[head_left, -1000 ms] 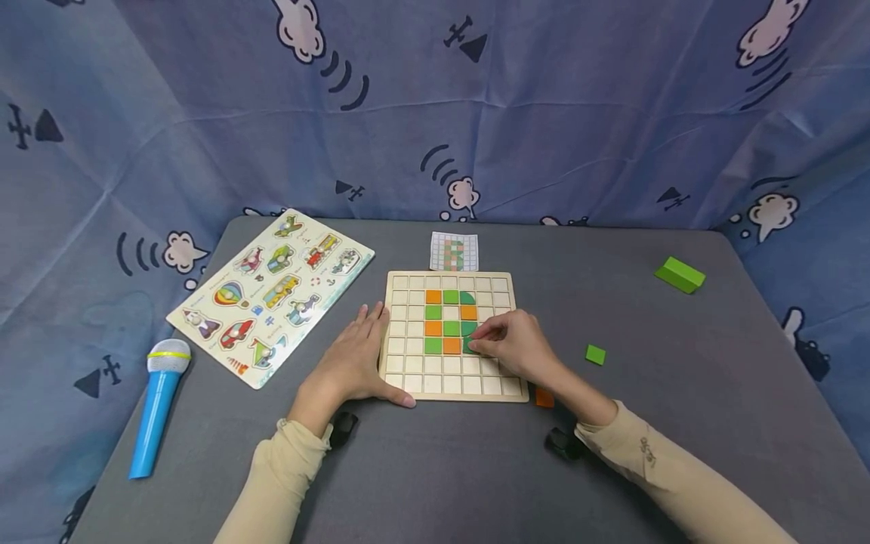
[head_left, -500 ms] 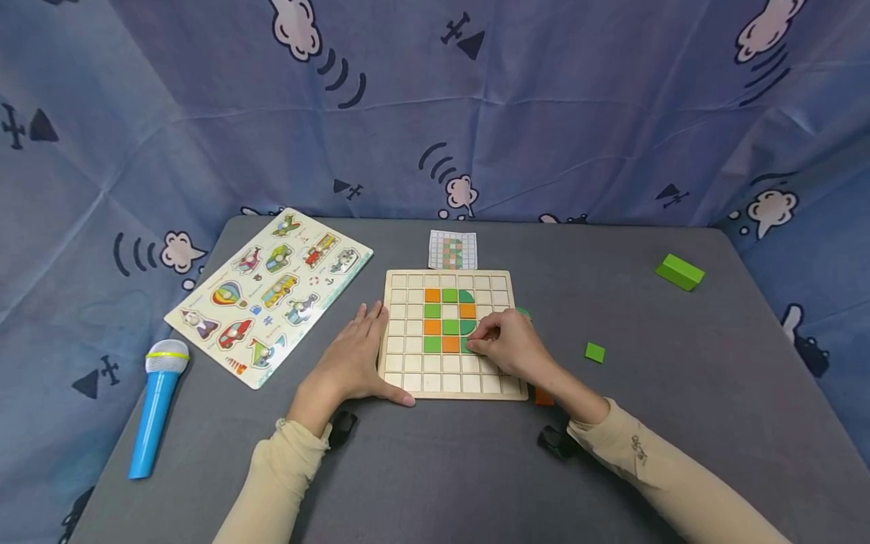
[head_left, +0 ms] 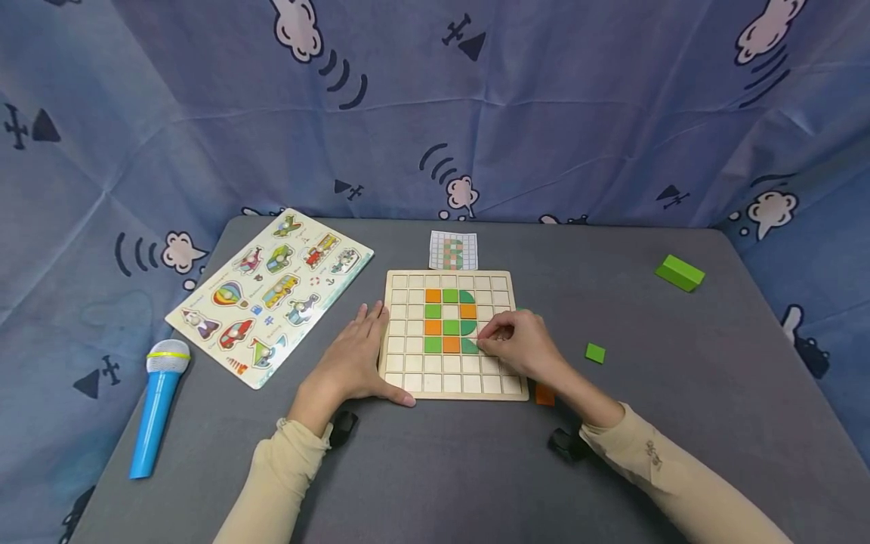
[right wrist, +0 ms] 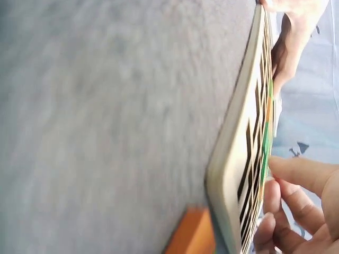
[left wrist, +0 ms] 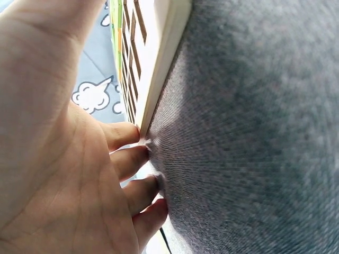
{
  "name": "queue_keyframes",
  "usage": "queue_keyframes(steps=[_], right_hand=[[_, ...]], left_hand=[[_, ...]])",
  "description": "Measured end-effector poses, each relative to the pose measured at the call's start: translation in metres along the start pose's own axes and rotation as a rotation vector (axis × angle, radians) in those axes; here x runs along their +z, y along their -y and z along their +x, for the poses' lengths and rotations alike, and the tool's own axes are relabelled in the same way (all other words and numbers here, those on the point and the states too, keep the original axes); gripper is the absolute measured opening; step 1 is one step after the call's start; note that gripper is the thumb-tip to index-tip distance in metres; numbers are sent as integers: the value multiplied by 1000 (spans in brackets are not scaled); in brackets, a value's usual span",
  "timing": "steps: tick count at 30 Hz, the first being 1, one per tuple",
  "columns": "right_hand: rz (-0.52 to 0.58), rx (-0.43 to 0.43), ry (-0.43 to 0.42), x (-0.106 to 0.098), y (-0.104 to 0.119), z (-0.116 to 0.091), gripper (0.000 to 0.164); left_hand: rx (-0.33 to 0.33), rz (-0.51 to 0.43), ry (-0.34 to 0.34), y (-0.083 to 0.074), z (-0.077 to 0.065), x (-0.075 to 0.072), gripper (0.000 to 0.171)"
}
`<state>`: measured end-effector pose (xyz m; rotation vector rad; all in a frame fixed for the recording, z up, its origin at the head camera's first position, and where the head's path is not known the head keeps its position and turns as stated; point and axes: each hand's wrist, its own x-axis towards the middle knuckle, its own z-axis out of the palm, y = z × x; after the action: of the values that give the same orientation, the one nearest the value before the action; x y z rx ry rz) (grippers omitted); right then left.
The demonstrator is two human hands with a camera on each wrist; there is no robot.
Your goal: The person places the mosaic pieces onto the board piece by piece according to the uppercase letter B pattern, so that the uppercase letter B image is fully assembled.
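A wooden grid board [head_left: 408,384] lies in the middle of the table. Orange tiles [head_left: 433,327], light green tiles [head_left: 451,328] and dark green rounded tiles [head_left: 467,327] fill part of its cells. My right hand [head_left: 519,344] is over the board's right side, fingertips right at the edge of the lowest dark green tile [head_left: 468,346]. In the right wrist view its thumb [right wrist: 296,172] is at the green tiles, the other fingers loosely bent. My left hand [head_left: 350,366] lies spread along the board's left edge, thumb at the front edge; its fingertips [left wrist: 130,133] touch the side.
Behind the board lies a small pattern card [head_left: 454,251]. A picture puzzle [head_left: 272,298] and a blue toy microphone [head_left: 159,408] are on the left. To the right are a light green tile [head_left: 595,353], a green block [head_left: 680,273] and an orange piece [head_left: 545,395] near the board's corner.
My right fingertips have shifted slightly right, uncovering more of the lowest dark green tile, which sits in its cell. The left hand has stayed in place.
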<state>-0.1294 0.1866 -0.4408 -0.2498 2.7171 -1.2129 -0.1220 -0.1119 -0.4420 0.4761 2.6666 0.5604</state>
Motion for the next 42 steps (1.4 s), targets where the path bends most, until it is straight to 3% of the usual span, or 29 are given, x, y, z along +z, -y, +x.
queue_keyframes(steps=[7, 18, 27, 36, 42], right_hand=[[4, -38, 4, -17, -14, -6, 10], [-94, -71, 55, -48, -41, -28, 41], [-114, -68, 120, -70, -57, -45, 43], [-156, 11, 150, -87, -65, -51, 47], [-181, 12, 169, -93, -69, -55, 50]], left_hand=[[3, -8, -4, 0, 0, 0, 159], [0, -17, 0, -1, 0, 1, 159], [10, -11, -5, 1, 0, 2, 159], [10, -13, -7, 2, 0, 2, 158], [3, -4, -2, 2, 1, 1, 158]])
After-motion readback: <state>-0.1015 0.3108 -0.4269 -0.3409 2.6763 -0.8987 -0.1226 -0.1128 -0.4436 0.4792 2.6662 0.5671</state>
